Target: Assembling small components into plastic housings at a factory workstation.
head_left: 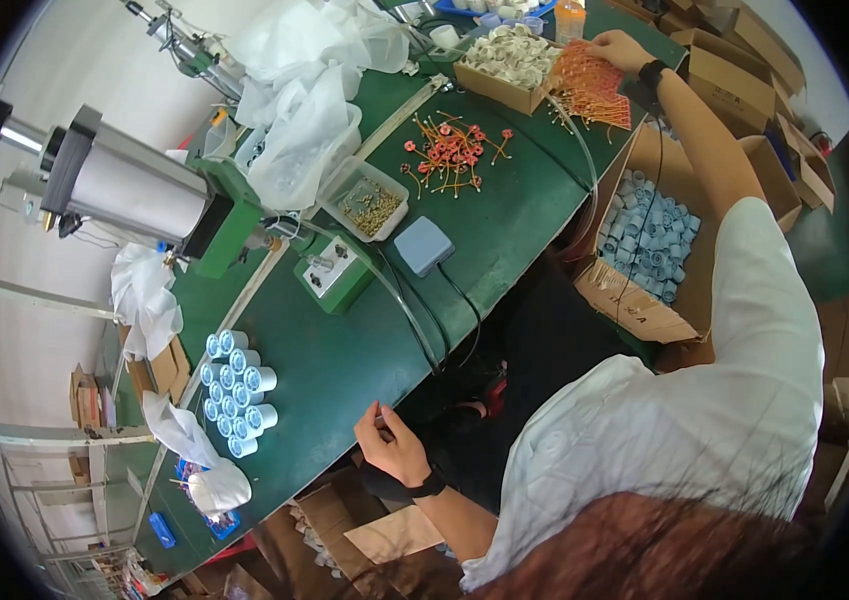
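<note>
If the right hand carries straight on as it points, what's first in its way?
Probably the orange strands beside the right hand, then perhaps the carton of pale parts; depth is unclear.

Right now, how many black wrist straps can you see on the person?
2: the left wrist strap, just behind the left hand, and the right wrist strap, just behind the right hand.

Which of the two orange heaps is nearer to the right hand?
The heap beside the box of cream parts: the right hand is at its edge, the other heap lies apart.
</note>
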Available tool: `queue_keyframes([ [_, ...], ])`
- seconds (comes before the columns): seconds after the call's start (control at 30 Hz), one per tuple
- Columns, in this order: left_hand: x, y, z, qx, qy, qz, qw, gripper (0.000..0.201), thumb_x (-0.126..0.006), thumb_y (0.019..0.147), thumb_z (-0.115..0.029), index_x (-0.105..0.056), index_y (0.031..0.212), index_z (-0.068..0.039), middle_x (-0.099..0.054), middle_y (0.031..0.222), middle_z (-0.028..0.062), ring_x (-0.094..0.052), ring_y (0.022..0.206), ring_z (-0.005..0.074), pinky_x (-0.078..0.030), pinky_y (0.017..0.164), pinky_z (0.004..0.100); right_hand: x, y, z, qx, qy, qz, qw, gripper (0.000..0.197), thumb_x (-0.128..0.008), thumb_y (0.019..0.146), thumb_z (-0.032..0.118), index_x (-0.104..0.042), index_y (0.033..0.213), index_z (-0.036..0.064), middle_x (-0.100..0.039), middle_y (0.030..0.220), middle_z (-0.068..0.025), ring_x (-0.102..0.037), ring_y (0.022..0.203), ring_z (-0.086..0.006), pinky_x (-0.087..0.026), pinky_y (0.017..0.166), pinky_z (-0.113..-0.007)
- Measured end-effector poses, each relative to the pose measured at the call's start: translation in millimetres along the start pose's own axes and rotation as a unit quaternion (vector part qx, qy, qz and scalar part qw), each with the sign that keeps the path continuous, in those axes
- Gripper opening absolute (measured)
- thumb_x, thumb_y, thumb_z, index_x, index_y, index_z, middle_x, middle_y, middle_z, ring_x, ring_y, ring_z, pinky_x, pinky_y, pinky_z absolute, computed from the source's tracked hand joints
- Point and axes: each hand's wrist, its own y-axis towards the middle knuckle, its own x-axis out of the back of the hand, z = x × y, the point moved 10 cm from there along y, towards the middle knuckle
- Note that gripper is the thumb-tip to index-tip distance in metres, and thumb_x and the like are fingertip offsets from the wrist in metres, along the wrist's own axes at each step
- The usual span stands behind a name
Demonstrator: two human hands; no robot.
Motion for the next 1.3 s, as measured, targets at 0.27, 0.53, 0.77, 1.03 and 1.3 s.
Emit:
queue_keyframes([
  [0.27, 22, -8, 1, 0.014, 0.0, -0.029, 0.999, 0.016, -0.067, 0.099, -0.008, -0.07, 0.112, 0.001, -0.065, 0.095, 0.0078, -0.055, 0.075, 0.0153, -0.045, 0.066, 0.0268, 21, 4, -55, -0.078, 0.356, -0.089, 0.927, 0.043, -0.065, 0.101, 0.041, -0.073, 0.115, 0.0006, -0.075, 0.093, -0.0088, -0.069, 0.077, -0.0141, -0.055, 0.066, -0.029],
  [0.53, 26, -6, -2, 0.028, -0.085, -0.047, 0.995, 0.014, -0.065, 0.1, -0.004, -0.067, 0.112, 0.002, -0.064, 0.098, 0.008, -0.058, 0.085, 0.0152, -0.05, 0.078, 0.028, -31, -36, 43, -0.078, 0.677, 0.093, 0.726, 0.042, -0.06, 0.106, 0.037, -0.063, 0.129, 0.0023, -0.074, 0.106, -0.0076, -0.071, 0.078, -0.0133, -0.059, 0.062, -0.027],
  [0.77, -68, 30, -87, -0.069, -0.208, 0.07, 0.973, 0.006, -0.07, 0.096, -0.004, -0.067, 0.092, 0.001, -0.06, 0.083, 0.0096, -0.054, 0.069, 0.0141, -0.044, 0.063, 0.0274, -117, -232, 353, 0.016, 0.688, 0.339, 0.642, 0.043, -0.061, 0.106, 0.025, -0.053, 0.138, -0.0023, -0.068, 0.127, -0.0098, -0.07, 0.108, -0.0131, -0.058, 0.091, -0.031],
  [1.03, -74, 3, -29, 0.148, -0.649, -0.061, 0.743, 0.022, -0.058, 0.108, -0.021, -0.064, 0.112, 0.0, -0.07, 0.101, 0.0063, -0.064, 0.084, 0.012, -0.054, 0.075, 0.0276, -230, -365, 441, -0.019, 0.661, 0.462, 0.591, 0.037, -0.065, 0.101, 0.015, -0.052, 0.131, -0.0018, -0.065, 0.129, -0.0112, -0.065, 0.113, -0.014, -0.051, 0.1, -0.03],
  [1.3, -55, -15, 10, 0.147, -0.613, -0.097, 0.771, 0.031, -0.048, 0.112, -0.03, -0.062, 0.112, -0.002, -0.069, 0.102, 0.0044, -0.063, 0.087, 0.0097, -0.055, 0.079, 0.0269, -232, -381, 449, 0.023, 0.621, 0.428, 0.657, 0.026, -0.069, 0.099, 0.009, -0.052, 0.116, 0.0019, -0.072, 0.104, -0.0087, -0.07, 0.091, -0.0102, -0.056, 0.084, -0.026],
])
